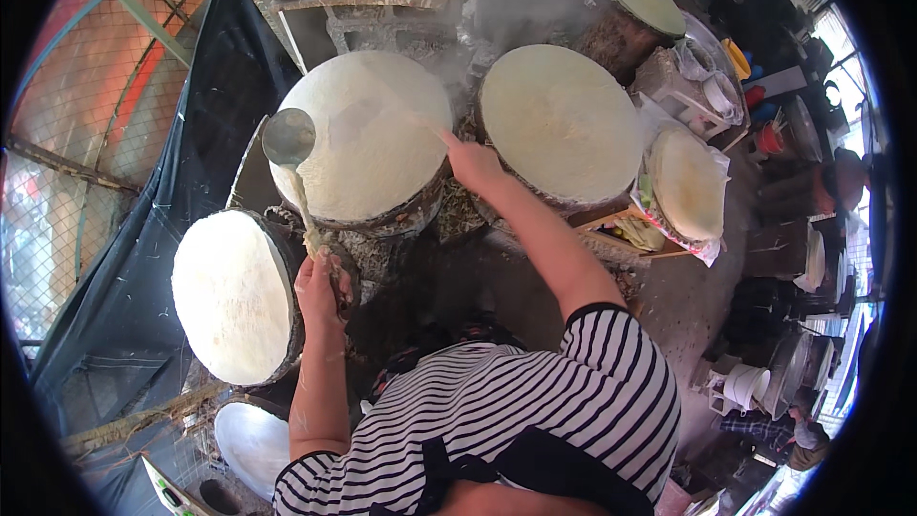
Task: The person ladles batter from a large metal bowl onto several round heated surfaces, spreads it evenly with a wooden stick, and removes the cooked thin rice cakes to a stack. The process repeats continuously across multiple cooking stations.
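Observation:
My left hand (322,287) grips the batter-crusted handle of a metal ladle (289,137). The ladle's round bowl hangs over the left edge of a large round griddle (408,222) coated with pale batter (358,150). Over that same griddle's right side, my right hand (474,163) holds a thin, flat spreading tool (423,122), too blurred to name more closely. A second griddle to the right carries a pale round flatbread (562,122). Beside my left forearm, another round surface bears a bright white sheet of batter or bread (233,297).
Steam drifts over the back griddles (641,0). Stacked flatbreads (688,183) lie on plastic at the right, above a wooden drawer (630,233). A dark tarp (165,229) and wire mesh border the left. A metal lid (251,448) sits lower left. Another person (809,437) is far right.

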A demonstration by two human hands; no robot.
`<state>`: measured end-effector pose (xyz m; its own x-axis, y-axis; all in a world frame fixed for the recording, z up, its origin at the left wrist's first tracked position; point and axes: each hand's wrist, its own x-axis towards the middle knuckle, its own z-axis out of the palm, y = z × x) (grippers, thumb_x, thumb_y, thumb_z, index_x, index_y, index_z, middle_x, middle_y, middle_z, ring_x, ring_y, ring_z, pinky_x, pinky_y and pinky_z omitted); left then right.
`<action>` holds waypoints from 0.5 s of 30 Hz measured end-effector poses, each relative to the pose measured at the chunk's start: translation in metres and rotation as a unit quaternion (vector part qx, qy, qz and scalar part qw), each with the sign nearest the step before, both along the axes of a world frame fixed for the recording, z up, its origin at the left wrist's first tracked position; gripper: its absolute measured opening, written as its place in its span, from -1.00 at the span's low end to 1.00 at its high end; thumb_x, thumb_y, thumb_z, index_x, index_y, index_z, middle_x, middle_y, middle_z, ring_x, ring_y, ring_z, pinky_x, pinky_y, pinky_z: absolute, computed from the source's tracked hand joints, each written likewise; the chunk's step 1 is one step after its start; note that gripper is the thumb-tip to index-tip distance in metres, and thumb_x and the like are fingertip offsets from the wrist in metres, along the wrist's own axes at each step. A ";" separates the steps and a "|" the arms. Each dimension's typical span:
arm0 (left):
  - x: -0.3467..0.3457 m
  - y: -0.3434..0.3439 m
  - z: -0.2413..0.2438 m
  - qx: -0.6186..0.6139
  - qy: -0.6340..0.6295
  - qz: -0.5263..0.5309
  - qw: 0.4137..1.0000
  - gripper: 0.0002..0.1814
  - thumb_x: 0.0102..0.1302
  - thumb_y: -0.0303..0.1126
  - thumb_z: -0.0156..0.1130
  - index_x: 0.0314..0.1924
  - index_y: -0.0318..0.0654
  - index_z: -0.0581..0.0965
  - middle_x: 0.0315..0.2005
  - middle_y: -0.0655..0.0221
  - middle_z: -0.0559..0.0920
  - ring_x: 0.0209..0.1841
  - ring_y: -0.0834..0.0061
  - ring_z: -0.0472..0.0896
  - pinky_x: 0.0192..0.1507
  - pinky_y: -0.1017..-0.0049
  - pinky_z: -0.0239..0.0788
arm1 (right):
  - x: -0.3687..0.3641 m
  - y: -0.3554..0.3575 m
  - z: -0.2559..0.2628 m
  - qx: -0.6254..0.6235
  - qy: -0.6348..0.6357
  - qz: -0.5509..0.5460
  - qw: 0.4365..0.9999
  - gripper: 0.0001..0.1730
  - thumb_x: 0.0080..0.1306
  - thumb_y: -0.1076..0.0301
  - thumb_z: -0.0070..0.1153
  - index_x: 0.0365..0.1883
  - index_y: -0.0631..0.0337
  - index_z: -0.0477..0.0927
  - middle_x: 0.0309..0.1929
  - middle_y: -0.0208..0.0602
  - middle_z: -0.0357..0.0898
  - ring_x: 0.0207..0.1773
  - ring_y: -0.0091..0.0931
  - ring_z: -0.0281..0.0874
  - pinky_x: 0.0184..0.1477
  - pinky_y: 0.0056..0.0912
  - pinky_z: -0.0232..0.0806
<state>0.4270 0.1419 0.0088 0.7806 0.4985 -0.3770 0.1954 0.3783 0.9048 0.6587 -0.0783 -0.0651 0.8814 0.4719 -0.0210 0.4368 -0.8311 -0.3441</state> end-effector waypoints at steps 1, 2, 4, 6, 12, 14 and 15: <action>0.001 -0.001 0.003 0.004 0.008 -0.005 1.000 -0.74 0.36 -0.19 0.06 -0.39 -0.21 0.42 -0.64 0.49 0.40 -0.76 0.67 0.31 -0.77 0.65 0.13 | 0.018 -0.004 0.002 -0.019 -0.040 0.039 0.998 -0.50 0.27 0.36 -0.14 0.21 0.05 0.25 -0.40 0.01 0.58 -0.39 -0.11 0.58 -0.38 -0.01 0.39; 0.001 -0.002 0.004 0.009 0.018 -0.010 1.000 -0.75 0.36 -0.20 0.07 -0.39 -0.21 0.42 -0.63 0.50 0.41 -0.76 0.67 0.31 -0.77 0.65 0.14 | 0.036 -0.009 0.003 -0.038 -0.077 0.080 0.993 -0.52 0.28 0.36 -0.15 0.20 0.03 0.25 -0.39 0.01 0.58 -0.38 -0.10 0.58 -0.38 -0.01 0.39; 0.000 0.000 0.000 -0.007 0.000 -0.017 1.000 -0.75 0.36 -0.21 0.07 -0.38 -0.21 0.42 -0.63 0.49 0.41 -0.77 0.67 0.31 -0.78 0.64 0.13 | 0.039 -0.013 0.010 -0.022 -0.115 0.081 0.990 -0.52 0.30 0.34 -0.16 0.21 0.00 0.24 -0.37 0.03 0.58 -0.38 -0.09 0.57 -0.38 0.01 0.38; -0.002 0.000 -0.003 -0.016 -0.007 -0.016 1.000 -0.75 0.36 -0.21 0.07 -0.38 -0.22 0.42 -0.63 0.49 0.41 -0.78 0.66 0.31 -0.79 0.64 0.12 | 0.018 -0.020 0.014 0.044 -0.111 -0.005 0.993 -0.51 0.32 0.33 -0.18 0.25 -0.04 0.21 -0.36 0.04 0.57 -0.38 -0.07 0.56 -0.37 0.04 0.37; 0.002 -0.003 -0.005 -0.036 -0.026 0.009 0.999 -0.76 0.35 -0.22 0.08 -0.38 -0.23 0.42 -0.63 0.47 0.41 -0.79 0.64 0.31 -0.81 0.64 0.10 | -0.092 -0.004 -0.009 0.092 0.082 -0.143 0.982 -0.40 0.31 0.30 -0.17 0.34 0.01 0.08 -0.49 0.06 0.55 -0.39 0.00 0.54 -0.31 0.13 0.35; 0.001 -0.002 -0.007 -0.032 -0.015 0.003 0.999 -0.76 0.35 -0.22 0.08 -0.38 -0.23 0.42 -0.63 0.47 0.42 -0.78 0.64 0.32 -0.81 0.65 0.11 | -0.091 0.018 -0.012 0.083 0.065 -0.106 0.989 -0.39 0.27 0.33 -0.14 0.32 0.01 0.12 -0.49 0.05 0.55 -0.39 -0.01 0.55 -0.31 0.10 0.36; -0.001 -0.003 -0.008 -0.037 -0.019 0.003 0.999 -0.76 0.35 -0.22 0.08 -0.38 -0.22 0.42 -0.62 0.47 0.42 -0.78 0.64 0.32 -0.81 0.65 0.11 | -0.080 0.030 -0.019 0.072 0.047 -0.079 0.993 -0.39 0.26 0.34 -0.14 0.31 0.01 0.13 -0.49 0.05 0.55 -0.39 -0.02 0.55 -0.32 0.08 0.37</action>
